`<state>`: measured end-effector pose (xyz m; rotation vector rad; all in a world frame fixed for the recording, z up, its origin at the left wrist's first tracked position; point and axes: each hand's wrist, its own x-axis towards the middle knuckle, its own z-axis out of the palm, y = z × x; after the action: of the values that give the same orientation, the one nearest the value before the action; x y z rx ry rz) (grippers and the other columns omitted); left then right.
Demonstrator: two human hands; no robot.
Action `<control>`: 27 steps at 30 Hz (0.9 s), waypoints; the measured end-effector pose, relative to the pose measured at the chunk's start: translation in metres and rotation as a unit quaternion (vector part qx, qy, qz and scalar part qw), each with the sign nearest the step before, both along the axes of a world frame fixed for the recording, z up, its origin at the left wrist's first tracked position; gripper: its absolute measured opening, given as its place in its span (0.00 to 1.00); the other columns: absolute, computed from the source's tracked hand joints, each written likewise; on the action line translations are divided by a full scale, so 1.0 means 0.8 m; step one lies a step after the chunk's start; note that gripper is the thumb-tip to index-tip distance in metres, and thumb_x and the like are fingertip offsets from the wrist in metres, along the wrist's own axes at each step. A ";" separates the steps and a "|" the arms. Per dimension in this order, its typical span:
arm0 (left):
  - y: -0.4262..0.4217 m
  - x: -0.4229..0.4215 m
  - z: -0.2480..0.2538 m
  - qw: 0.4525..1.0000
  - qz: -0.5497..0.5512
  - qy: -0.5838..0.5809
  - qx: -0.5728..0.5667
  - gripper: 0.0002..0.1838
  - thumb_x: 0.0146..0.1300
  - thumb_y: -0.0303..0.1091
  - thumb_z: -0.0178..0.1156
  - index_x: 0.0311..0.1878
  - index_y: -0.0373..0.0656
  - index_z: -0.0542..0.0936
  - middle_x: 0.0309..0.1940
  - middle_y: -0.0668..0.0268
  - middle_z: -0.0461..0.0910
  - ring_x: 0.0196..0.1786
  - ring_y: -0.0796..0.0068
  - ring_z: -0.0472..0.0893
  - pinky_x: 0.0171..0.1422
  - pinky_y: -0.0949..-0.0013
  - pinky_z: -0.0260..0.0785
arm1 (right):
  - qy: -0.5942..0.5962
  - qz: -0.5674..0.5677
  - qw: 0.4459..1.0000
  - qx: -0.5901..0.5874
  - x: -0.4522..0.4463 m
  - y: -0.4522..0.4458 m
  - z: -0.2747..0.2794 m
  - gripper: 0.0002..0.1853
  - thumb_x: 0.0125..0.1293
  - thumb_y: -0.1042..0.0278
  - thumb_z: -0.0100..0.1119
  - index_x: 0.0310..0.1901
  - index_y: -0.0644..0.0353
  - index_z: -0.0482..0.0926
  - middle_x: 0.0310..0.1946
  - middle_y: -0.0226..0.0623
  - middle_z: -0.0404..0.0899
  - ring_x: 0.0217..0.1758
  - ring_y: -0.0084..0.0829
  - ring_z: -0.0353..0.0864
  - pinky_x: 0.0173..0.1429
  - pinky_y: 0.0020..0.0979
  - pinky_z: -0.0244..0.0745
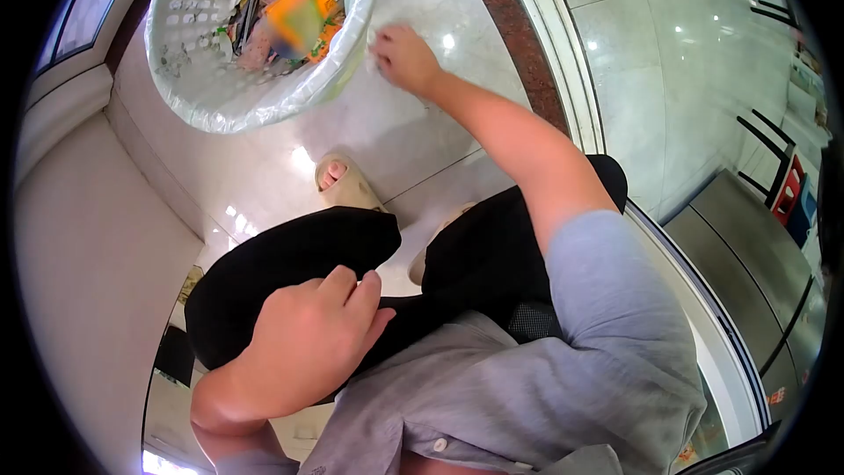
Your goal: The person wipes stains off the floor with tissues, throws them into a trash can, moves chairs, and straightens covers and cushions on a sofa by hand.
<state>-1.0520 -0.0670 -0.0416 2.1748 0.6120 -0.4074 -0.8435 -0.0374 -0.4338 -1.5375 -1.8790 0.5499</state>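
Lined waste basket and the two hands about it, seen from above. The basket [186, 46], with its perforated wall, stands on a glossy tiled floor [431, 154]; a thin translucent liner [237, 116] is folded over its rim, and within lie loose waste and an orange packet [294, 16]. The right hand [406, 60] is at the right side of the basket, close by the rim, its fingers [381, 46] curled inward; whether they pinch the liner's edge or merely lie beside it cannot be told. The left hand [312, 334] is on the near side of the basket, well apart from it, above black trousers [286, 255]; its fingers are loosely bent, nothing is seen in them, and the palm is hidden. A slippered foot [334, 176] rests on the near side of the basket, not touching it. Likely faults: a pull from the right alone, with the left hand so far from the rim, could draw the liner off the opposite edge and let it sag inward; a sharp tug could tear the thin film; and sideways force could slide or tip the basket on the smooth floor, spilling waste.
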 end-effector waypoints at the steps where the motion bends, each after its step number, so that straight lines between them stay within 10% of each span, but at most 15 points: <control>1: 0.001 0.000 0.000 1.000 0.004 0.000 -0.001 0.17 0.55 0.38 0.68 0.42 0.36 0.78 0.25 0.64 0.71 0.22 0.69 0.77 0.22 0.68 0.67 | 0.021 0.006 1.000 -0.002 0.004 -0.031 0.003 0.06 0.54 0.73 0.57 0.32 0.57 0.82 0.35 0.41 0.76 0.45 0.47 0.74 0.49 0.43 0.72; 9: -0.005 0.013 0.008 0.999 -0.029 -0.027 -0.008 0.16 0.57 0.39 0.66 0.40 0.36 0.77 0.22 0.64 0.70 0.19 0.71 0.75 0.20 0.69 0.65 | 0.130 -0.097 0.981 -0.110 -0.132 -0.056 0.049 0.08 0.57 0.67 0.56 0.32 0.61 0.82 0.37 0.42 0.76 0.45 0.46 0.75 0.45 0.44 0.74; 11: -0.008 0.019 0.010 0.999 -0.028 -0.022 -0.002 0.16 0.57 0.39 0.66 0.39 0.36 0.77 0.22 0.64 0.69 0.20 0.71 0.75 0.20 0.69 0.65 | -0.032 0.043 0.995 -0.081 -0.174 -0.046 0.025 0.10 0.56 0.64 0.56 0.34 0.59 0.81 0.39 0.42 0.76 0.47 0.44 0.75 0.47 0.43 0.75; 27: -0.014 0.040 0.013 0.997 -0.076 0.003 -0.011 0.19 0.50 0.35 0.71 0.44 0.38 0.79 0.27 0.65 0.72 0.25 0.69 0.77 0.24 0.68 0.67 | 0.032 -0.217 0.968 -0.120 0.085 -0.167 0.089 0.09 0.52 0.76 0.59 0.37 0.59 0.81 0.39 0.47 0.75 0.44 0.48 0.76 0.50 0.42 0.74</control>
<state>-1.0199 -0.0782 -0.0314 2.2068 0.4429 -0.4986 -0.7756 -0.1712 -0.3623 -1.9918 -1.4019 0.6279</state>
